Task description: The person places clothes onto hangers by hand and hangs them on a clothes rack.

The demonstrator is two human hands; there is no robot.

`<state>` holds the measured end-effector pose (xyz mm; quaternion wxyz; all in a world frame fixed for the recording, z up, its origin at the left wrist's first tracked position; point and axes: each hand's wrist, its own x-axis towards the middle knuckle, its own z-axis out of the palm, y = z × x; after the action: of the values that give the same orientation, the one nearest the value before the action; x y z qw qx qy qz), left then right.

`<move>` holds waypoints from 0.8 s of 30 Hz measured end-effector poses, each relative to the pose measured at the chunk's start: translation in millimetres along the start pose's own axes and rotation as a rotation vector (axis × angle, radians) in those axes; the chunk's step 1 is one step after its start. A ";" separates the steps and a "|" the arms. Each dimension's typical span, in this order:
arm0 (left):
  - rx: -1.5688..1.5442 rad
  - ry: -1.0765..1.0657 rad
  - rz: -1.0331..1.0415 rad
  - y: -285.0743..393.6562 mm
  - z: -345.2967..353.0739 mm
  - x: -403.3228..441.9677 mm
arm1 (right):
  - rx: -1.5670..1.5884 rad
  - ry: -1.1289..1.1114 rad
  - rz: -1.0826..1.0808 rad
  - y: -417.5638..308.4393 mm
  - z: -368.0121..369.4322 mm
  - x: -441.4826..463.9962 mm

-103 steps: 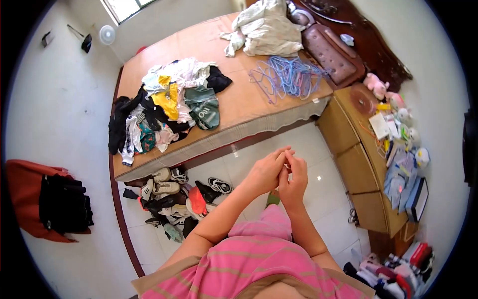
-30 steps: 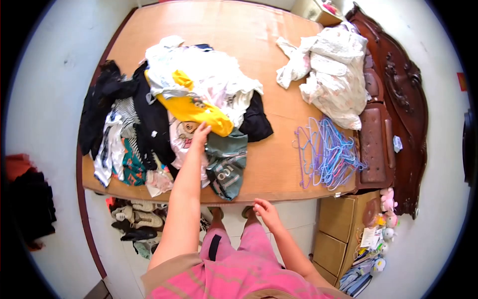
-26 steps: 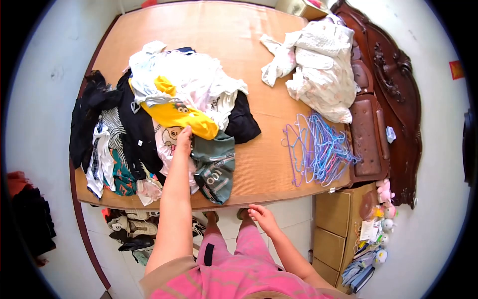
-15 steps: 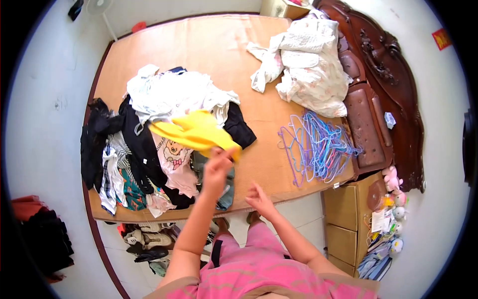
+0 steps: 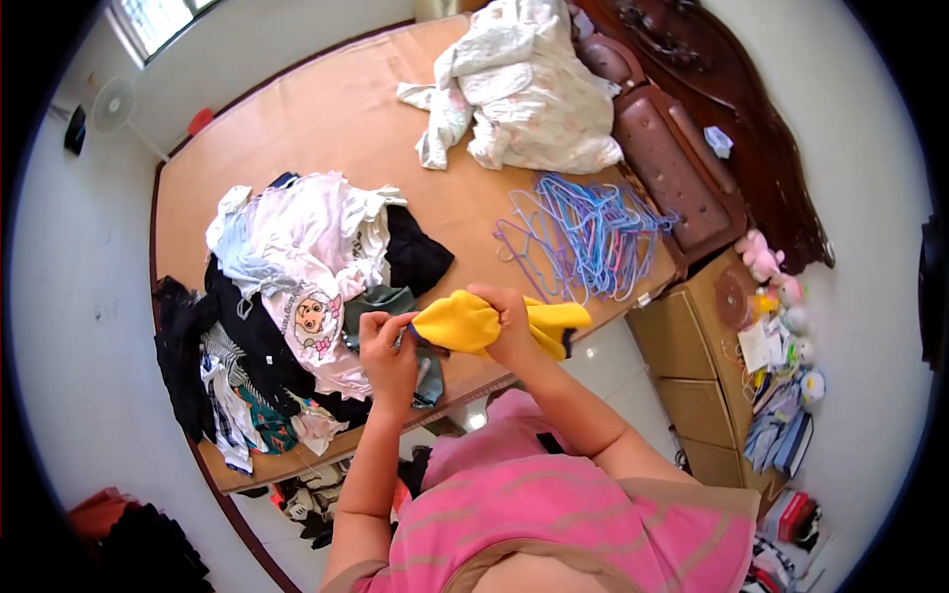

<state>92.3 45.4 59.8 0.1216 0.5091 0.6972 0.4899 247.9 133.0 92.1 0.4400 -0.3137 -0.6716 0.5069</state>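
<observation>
You have one yellow garment (image 5: 458,321), one fan (image 5: 114,104) and, near the bed's (image 5: 297,143) front edge, one clothes pile (image 5: 301,227), one hanger heap (image 5: 593,237).

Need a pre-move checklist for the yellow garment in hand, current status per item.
1. Right hand closed on the yellow garment: ok.
2. Left hand pinching fabric: cannot tell; its fingertips are at the garment's left end.
3. Garment held up off the clothes pile: ok.
4. Garment spread flat: not ok, bunched around the right grip.
5. Hangers within view on the bed: ok.
6. Hangers separated: not ok, heaped together.
</observation>
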 end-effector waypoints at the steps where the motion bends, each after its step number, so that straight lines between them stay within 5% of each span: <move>1: 0.083 0.015 0.025 2.8 4.7 1.6 | -0.028 -0.058 -0.017 -3.8 -6.8 4.6; 3: 0.102 0.038 0.170 8.7 12.7 8.8 | 0.034 -0.008 -0.049 -5.9 -18.2 23.3; 5: -0.501 -0.111 -0.127 13.0 20.9 8.4 | -0.012 0.034 -0.106 -3.2 -25.3 45.5; 7: -0.594 -0.182 -0.431 25.1 28.7 14.8 | -0.234 0.110 -0.145 11.4 -21.4 52.4; 9: -0.759 -0.079 -0.470 21.9 53.4 23.8 | -0.454 0.181 -0.180 32.4 -21.0 53.2; 14: -0.787 -0.134 -0.545 14.5 87.8 36.1 | 0.011 -0.270 0.076 104.2 -15.1 20.0; 16: -0.696 -0.152 -0.616 9.9 100.0 32.1 | 0.381 -0.543 0.455 118.4 -42.0 25.7; 21: -0.527 -0.159 -0.665 -5.2 112.0 31.6 | -0.033 -0.373 0.344 220.6 -110.8 41.2; 24: -0.380 -0.082 -0.644 -16.4 112.3 36.3 | -0.258 -0.199 0.530 322.3 -160.4 30.7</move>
<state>141.3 138.3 3.4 0.3894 0.2515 0.7127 0.5264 373.0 317.8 -192.0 0.1813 -0.4801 -0.6651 0.5425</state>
